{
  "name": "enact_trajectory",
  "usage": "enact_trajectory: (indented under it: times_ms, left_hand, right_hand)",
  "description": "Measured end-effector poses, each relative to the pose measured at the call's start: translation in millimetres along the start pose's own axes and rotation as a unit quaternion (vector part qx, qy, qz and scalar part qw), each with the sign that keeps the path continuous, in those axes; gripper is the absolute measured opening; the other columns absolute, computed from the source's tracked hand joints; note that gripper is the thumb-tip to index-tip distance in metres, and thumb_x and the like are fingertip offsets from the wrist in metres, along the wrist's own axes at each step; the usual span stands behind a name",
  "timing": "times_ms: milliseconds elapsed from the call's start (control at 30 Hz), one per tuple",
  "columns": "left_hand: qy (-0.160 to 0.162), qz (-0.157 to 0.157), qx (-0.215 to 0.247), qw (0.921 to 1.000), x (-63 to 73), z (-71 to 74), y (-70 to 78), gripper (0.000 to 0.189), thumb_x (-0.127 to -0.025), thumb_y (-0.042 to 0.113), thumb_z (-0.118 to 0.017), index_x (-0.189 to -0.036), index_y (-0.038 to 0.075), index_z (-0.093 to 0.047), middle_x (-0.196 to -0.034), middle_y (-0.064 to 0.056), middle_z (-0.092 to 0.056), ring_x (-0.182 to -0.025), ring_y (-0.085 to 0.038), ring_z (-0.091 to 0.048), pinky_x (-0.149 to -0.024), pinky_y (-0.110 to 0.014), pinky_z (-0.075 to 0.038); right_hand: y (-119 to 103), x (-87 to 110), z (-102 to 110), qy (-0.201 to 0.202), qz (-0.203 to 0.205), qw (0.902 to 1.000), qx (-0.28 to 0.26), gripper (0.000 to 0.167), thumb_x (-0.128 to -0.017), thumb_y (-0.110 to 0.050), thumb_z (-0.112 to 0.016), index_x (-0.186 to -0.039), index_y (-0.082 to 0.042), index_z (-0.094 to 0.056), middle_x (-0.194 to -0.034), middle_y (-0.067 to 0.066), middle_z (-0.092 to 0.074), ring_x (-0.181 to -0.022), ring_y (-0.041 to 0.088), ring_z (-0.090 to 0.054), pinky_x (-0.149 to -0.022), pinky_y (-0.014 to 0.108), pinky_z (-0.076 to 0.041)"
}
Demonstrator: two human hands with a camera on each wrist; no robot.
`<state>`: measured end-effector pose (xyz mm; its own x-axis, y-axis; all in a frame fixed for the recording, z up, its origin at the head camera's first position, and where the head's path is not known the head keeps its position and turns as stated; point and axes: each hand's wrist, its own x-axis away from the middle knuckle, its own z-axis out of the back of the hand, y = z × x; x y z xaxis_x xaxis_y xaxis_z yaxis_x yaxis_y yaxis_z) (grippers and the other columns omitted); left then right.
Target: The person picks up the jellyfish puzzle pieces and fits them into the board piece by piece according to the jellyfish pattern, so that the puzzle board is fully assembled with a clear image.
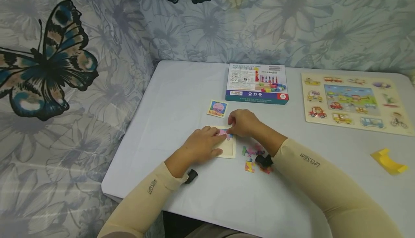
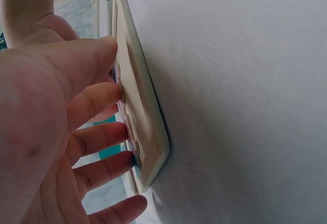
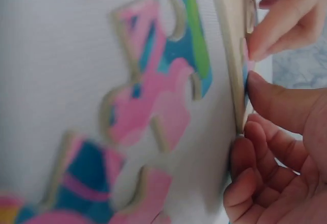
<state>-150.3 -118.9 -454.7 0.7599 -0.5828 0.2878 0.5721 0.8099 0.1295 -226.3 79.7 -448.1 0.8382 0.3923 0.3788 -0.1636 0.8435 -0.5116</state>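
Observation:
A small wooden puzzle tray [image 1: 229,151] lies on the table with pink and blue pieces [image 1: 223,133] along its far side. From the left, my left hand [image 1: 201,144] reaches over it with extended fingers, the fingertips resting on those pieces. At the far right corner, my right hand [image 1: 244,123] pinches a puzzle piece [image 3: 246,75], thumb on its face and other fingers curled by the tray's edge. Loose jigsaw pieces [image 3: 153,75] in pink, blue and green lie right of the tray, partly hidden by the right wrist's camera in the head view.
Beyond the tray lies a square picture card [image 1: 217,108] with a pink figure. A bead toy box [image 1: 256,84] stands farther back. To the right are a vehicle puzzle board [image 1: 353,119] and a yellow curved block [image 1: 389,161]. A patterned curtain [image 1: 207,32] borders the table.

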Motion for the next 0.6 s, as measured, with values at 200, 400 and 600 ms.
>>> enact_trajectory:
  times_ms: [200,400,600]
  left_hand:
    - [0.001,-0.002,0.006,1.0,-0.8,1.9,-0.7,0.057,-0.102,0.047,-0.057,-0.156,0.031,-0.045,-0.155,-0.001,-0.046,-0.14,-0.022,-0.042,-0.108,-0.046,-0.044]
    - [-0.001,-0.008,0.053,0.9985,0.9,2.9,-7.5,0.06,-0.102,0.043,-0.059,-0.157,0.026,-0.043,-0.158,0.002,-0.044,-0.145,-0.021,-0.039,-0.116,-0.045,-0.038]
    - [0.0,-0.019,0.111,0.9937,3.9,5.4,-17.1,0.058,-0.1,0.035,-0.062,-0.154,0.02,-0.046,-0.159,0.001,-0.043,-0.148,-0.023,-0.037,-0.121,-0.044,-0.031]
  right_hand:
    - [6,20.4,2,-0.007,-0.001,0.9996,0.029,0.024,-0.09,-0.028,-0.079,-0.103,-0.01,-0.071,-0.085,0.005,-0.063,-0.081,0.02,-0.058,-0.077,0.033,-0.051]
    - [18,56.1,1,-0.075,-0.023,0.9946,0.068,0.024,-0.083,-0.03,-0.086,-0.095,-0.016,-0.071,-0.088,0.003,-0.062,-0.083,0.02,-0.058,-0.075,0.031,-0.053]
    - [25,77.3,-11,-0.038,0.03,0.9943,0.095,0.019,-0.083,-0.025,-0.086,-0.086,-0.016,-0.07,-0.082,0.0,-0.058,-0.082,0.018,-0.053,-0.074,0.03,-0.052]
